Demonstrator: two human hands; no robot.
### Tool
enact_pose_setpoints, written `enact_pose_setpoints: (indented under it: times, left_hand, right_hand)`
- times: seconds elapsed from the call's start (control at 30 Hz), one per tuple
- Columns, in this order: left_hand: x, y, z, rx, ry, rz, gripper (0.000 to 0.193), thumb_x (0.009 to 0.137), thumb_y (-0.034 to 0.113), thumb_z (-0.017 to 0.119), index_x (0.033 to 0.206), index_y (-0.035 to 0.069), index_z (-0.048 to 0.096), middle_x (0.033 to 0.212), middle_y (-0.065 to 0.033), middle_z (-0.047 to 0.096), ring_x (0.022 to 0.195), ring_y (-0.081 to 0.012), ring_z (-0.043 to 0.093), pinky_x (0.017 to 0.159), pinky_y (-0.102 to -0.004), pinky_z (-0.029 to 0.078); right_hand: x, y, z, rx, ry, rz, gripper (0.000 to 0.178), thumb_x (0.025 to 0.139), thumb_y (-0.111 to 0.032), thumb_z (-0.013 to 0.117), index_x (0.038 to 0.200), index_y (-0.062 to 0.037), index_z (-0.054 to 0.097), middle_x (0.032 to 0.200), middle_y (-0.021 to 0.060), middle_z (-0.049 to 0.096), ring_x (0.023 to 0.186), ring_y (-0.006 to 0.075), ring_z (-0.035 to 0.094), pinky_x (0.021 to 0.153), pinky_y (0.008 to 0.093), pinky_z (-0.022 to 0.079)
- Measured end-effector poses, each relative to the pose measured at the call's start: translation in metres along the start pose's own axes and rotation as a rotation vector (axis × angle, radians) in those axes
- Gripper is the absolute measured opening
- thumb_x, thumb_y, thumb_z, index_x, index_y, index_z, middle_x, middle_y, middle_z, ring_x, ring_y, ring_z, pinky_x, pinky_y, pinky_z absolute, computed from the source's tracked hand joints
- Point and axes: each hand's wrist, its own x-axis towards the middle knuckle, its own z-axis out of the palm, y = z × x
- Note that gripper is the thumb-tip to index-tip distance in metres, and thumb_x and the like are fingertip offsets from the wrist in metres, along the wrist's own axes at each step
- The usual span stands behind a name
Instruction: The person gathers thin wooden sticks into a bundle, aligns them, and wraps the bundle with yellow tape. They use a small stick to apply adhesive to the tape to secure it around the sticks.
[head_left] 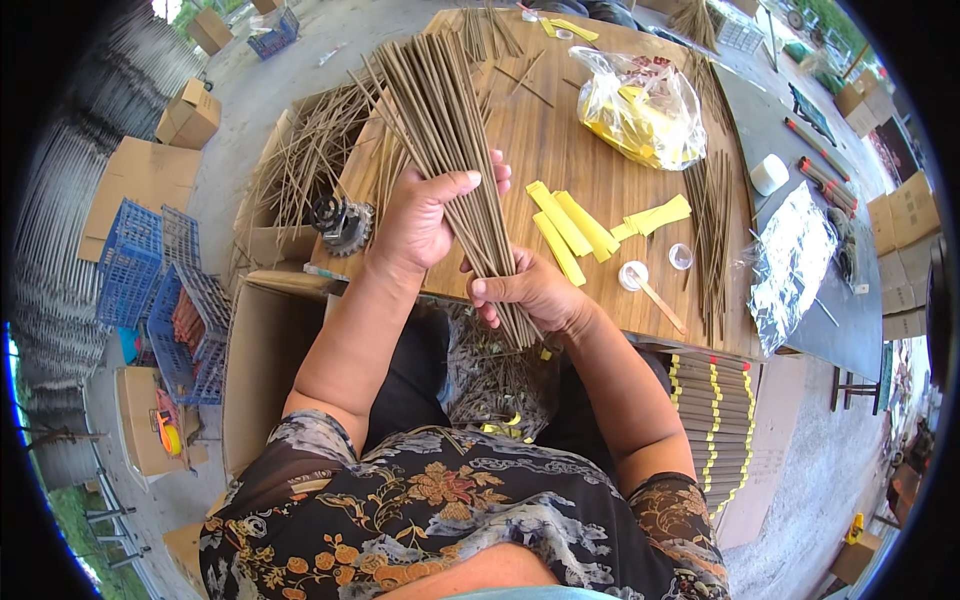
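A thick bundle of thin brown sticks (437, 110), resembling incense sticks, slants across in front of me, its upper end fanned out. My left hand (425, 215) is wrapped round its middle, thumb across the front. Lower down, my right hand (525, 292) grips the bundle near its bottom end, at the table's near edge. To the right on the wooden table (590, 310) lie yellow paper strips (565, 222). Beside them are a small white cup of pale paste (632, 275) with a flat wooden stick (662, 306) leaning out, and a small clear round lid (680, 257).
A clear bag of yellow paper (640, 125) sits farther back. Loose sticks (710, 240) line the table's right side; crumpled foil (795, 260) lies beyond. Left are a box of sticks (310, 150), a dark metal device (348, 228) and blue crates (135, 250). Yellow-banded bundles (715, 420) lie below right.
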Motion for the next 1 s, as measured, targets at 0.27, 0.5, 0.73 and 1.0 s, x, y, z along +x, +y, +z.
enact_pose_setpoints:
  times: [0.27,0.5,0.73,1.0]
  left_hand:
    - [-0.002,-0.007,0.006,-0.008,0.102,0.077,0.024,0.083,0.016,0.058,0.099,-0.001,0.053,0.09,-0.0123,0.059,0.081,-0.0206,0.059,0.074,-0.0337,0.051]
    - [-0.002,0.004,0.005,0.011,0.088,0.092,0.037,0.087,0.029,0.053,0.11,0.0,0.049,0.098,-0.0113,0.059,0.091,-0.0202,0.058,0.081,-0.0353,0.048]
    - [-0.013,0.006,-0.005,0.191,0.22,0.144,0.021,0.084,0.011,0.054,0.101,-0.001,0.052,0.093,-0.0092,0.061,0.082,-0.0152,0.058,0.08,-0.0319,0.045]
    - [-0.016,0.007,-0.003,0.122,0.24,0.106,0.013,0.082,0.005,0.054,0.093,-0.001,0.055,0.084,-0.0076,0.061,0.071,-0.0145,0.057,0.069,-0.0297,0.048]
  right_hand:
    - [-0.003,-0.001,0.008,0.099,-0.003,-0.006,0.024,0.082,-0.018,0.06,0.097,-0.0046,0.048,0.068,0.0041,0.054,0.054,0.0118,0.054,0.048,0.0227,0.045]
    - [-0.004,-0.003,0.004,0.04,0.02,-0.036,0.023,0.079,-0.011,0.063,0.095,-0.004,0.049,0.064,0.0027,0.052,0.047,0.0112,0.05,0.043,0.022,0.041]
    - [-0.004,-0.004,0.004,0.067,0.038,-0.063,0.024,0.079,-0.013,0.064,0.096,-0.0043,0.049,0.064,0.0023,0.051,0.048,0.0113,0.049,0.043,0.0214,0.041]
    - [-0.006,-0.003,0.001,0.079,0.01,-0.06,0.025,0.081,-0.019,0.062,0.097,-0.0042,0.049,0.064,0.0023,0.051,0.048,0.0112,0.049,0.043,0.0213,0.04]
